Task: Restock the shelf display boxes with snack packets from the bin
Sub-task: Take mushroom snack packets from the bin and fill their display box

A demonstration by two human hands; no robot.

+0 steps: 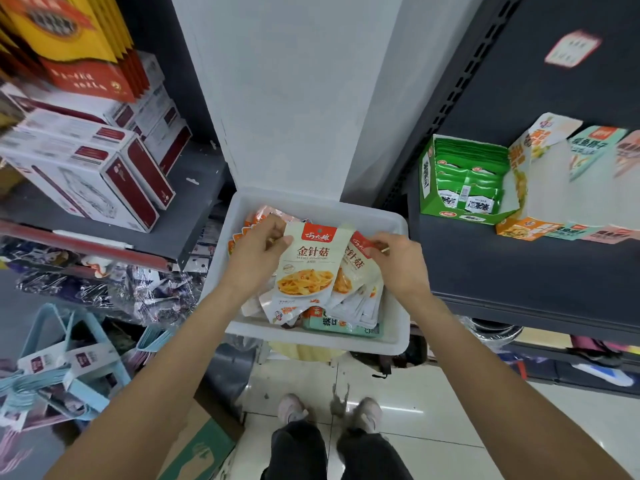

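Observation:
A white plastic bin point(398, 320) stands below me between two shelf units, holding several snack packets. My left hand point(254, 251) pinches the top left corner of a white needle-mushroom packet point(308, 268) with a red label and a picture of yellow strips. My right hand point(398, 261) pinches the top of a second packet of the same kind point(353, 268), which lies partly under the first. On the right shelf stand an open green display box point(429, 199) full of green packets and an orange-and-white display box point(519, 168) whose inside is mostly hidden.
The dark right shelf point(519, 271) has bare board in front of the boxes. Further display boxes point(595, 150) stand at its far right. White-and-maroon cartons point(104, 174) fill the left shelf, pale blue gift bags point(69, 358) sit lower left. A white pillar point(294, 98) rises behind the bin.

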